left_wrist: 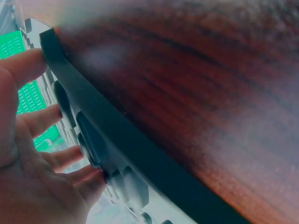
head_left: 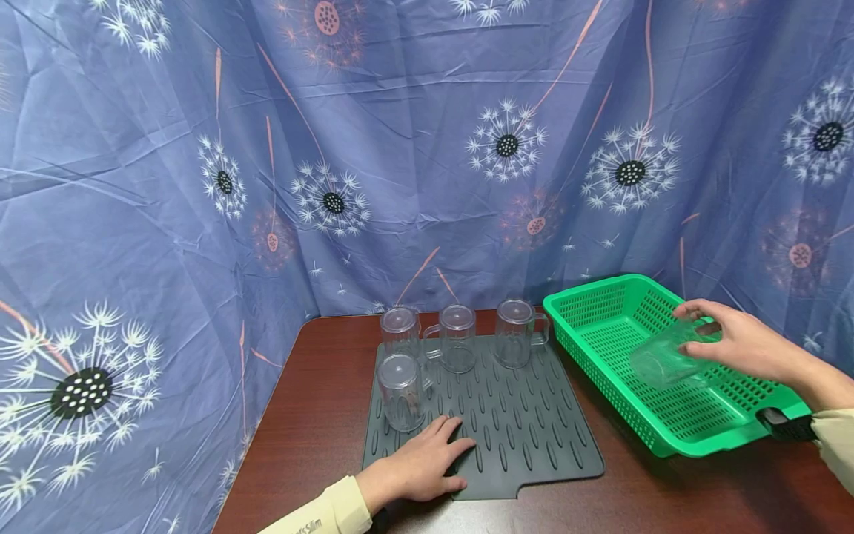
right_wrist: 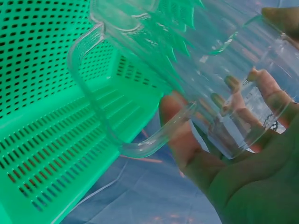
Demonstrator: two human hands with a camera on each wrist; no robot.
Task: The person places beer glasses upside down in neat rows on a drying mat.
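My right hand grips a clear glass mug, held tilted over the green basket. In the right wrist view the thumb and fingers go round the mug, and its handle sticks out beside them. My left hand rests with spread fingers on the front left of the grey drying mat. Several clear mugs stand upside down on that mat: one mug just beyond the left hand, others along the back edge.
Brown wooden table shows left of the mat and in front of it. The basket stands at the mat's right, close to its edge. A blue dandelion-patterned cloth hangs behind the table and at both sides.
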